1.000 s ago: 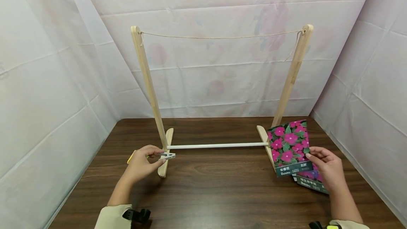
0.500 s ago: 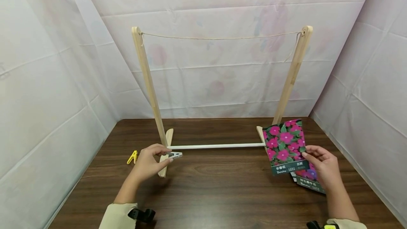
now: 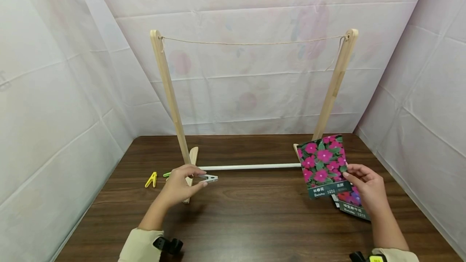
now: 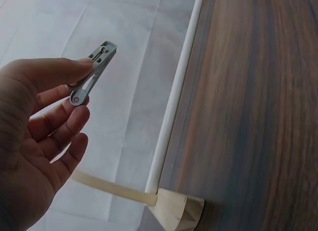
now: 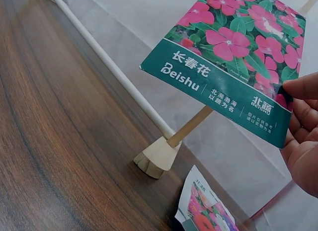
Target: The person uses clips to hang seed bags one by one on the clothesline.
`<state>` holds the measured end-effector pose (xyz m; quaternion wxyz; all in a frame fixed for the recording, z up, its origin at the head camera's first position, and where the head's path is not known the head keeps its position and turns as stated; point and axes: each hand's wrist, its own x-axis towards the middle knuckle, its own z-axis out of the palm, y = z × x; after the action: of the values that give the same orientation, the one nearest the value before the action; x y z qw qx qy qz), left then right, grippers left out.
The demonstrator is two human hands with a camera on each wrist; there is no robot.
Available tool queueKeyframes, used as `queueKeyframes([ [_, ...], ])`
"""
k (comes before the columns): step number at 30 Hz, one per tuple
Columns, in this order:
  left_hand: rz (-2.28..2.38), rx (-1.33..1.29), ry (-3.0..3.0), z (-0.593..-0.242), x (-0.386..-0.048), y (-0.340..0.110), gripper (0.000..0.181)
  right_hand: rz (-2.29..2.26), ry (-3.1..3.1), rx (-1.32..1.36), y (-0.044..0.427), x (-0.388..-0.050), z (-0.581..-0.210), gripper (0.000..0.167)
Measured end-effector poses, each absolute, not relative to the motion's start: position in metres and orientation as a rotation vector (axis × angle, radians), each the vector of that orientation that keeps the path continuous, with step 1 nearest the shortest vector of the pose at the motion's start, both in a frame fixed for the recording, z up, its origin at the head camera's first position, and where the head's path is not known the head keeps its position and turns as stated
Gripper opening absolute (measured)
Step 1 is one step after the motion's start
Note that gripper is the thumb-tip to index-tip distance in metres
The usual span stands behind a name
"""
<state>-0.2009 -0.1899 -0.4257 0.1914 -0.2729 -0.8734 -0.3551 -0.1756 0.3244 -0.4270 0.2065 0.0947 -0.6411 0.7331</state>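
My left hand pinches a grey clothespin between thumb and fingers, above the table in front of the rack's left foot. In the left wrist view the clothespin points up and away, its jaws together. A seed packet with pink flowers and a dark green band is gripped at its right edge by my right hand. It hangs tilted over the table, hiding part of the rack's right foot. Beneath it lie other seed packets, partly covered by the held one and the hand.
A wooden rack stands at the back, its posts joined by a string on top and a white rod low down. Left of my left hand lie a yellow clothespin and a green one, partly hidden. White cloth surrounds the table.
My left hand has moved right with the grey clothespin, uncovering the yellow and green ones. My right hand has shifted slightly left with the seed packet.
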Motion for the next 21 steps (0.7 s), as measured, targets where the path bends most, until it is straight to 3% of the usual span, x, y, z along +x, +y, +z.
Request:
queueKeyframes([
  [21,-1.064,-0.933,-2.385,-0.418,-0.204,-0.153,0.028,2.026,-1.831,0.303,0.327,-0.175,-0.420,0.018],
])
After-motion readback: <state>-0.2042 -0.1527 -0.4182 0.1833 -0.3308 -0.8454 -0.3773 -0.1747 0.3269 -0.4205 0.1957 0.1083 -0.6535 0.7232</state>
